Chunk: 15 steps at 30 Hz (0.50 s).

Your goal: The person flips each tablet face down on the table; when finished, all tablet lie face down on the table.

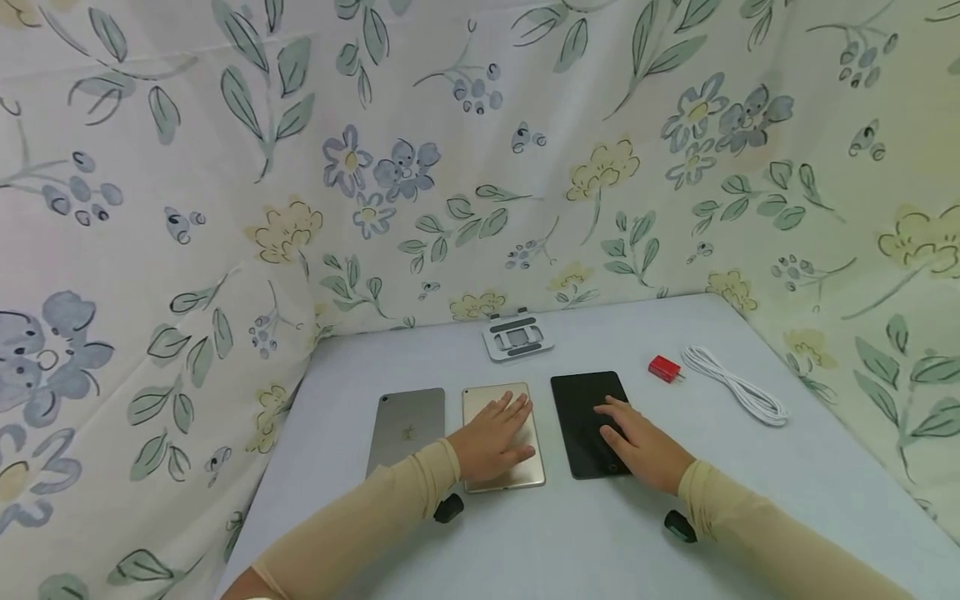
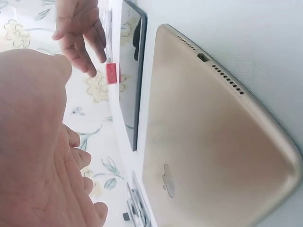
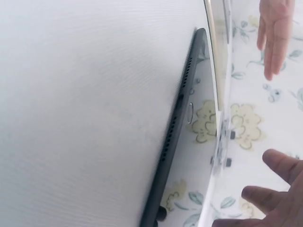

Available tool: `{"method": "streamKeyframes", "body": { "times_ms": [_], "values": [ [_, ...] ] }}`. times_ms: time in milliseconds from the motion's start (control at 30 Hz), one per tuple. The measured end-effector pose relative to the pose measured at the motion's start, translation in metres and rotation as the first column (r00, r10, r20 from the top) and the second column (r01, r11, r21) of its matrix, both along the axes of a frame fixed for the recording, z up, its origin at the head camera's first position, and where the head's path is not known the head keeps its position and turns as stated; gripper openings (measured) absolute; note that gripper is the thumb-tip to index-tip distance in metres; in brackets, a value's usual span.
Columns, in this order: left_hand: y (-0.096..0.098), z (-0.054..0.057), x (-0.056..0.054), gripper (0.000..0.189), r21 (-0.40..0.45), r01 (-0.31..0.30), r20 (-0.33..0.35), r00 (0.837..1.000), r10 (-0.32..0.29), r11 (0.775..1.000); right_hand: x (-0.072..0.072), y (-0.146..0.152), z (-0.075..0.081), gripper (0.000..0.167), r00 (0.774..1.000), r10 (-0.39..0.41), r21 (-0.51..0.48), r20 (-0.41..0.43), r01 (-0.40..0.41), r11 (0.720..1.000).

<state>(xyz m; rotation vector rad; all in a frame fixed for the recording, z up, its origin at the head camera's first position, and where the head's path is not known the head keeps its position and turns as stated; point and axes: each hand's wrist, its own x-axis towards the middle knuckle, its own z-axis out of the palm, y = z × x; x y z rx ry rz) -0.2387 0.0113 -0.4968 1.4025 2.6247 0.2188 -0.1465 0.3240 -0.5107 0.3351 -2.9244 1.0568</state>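
Note:
My left hand [image 1: 491,437] hovers above a gold tablet [image 1: 527,474], fingers extended and slightly spread. The left wrist view shows a gap between that palm and the tablet, which lies back side up with its charging port at the near edge. Over the lower right part of a black tablet [image 1: 581,417] is my right hand [image 1: 647,446], its fingers loosely spread and holding nothing. This tablet lies screen up; its glossy screen mirrors the patterned cloth in the right wrist view. A grey tablet [image 1: 407,417] lies back side up to the left, its lower part behind the left sleeve.
A silver folding stand [image 1: 517,337] sits at the back of the white-covered table [image 1: 570,550]. A red charger plug [image 1: 663,368] and a bundled white cable [image 1: 731,383] lie at the right. Floral cloth [image 1: 480,167] hangs behind and along both sides.

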Motion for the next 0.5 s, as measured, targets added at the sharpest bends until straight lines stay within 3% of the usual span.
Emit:
{"method": "streamKeyframes", "body": {
  "times_ms": [100,500],
  "values": [
    [0.004,-0.003,0.0,0.078,0.022,0.007,0.022,1.0,-0.007,1.0,0.002,0.003,-0.001,0.051,1.0,-0.008,-0.003,0.003,0.008,1.0],
    [0.015,0.002,0.006,0.076,0.021,0.028,0.02,0.999,-0.028,0.999,0.005,0.012,-0.005,0.051,0.999,-0.034,0.0,-0.001,0.034,0.999]
  ]
}}
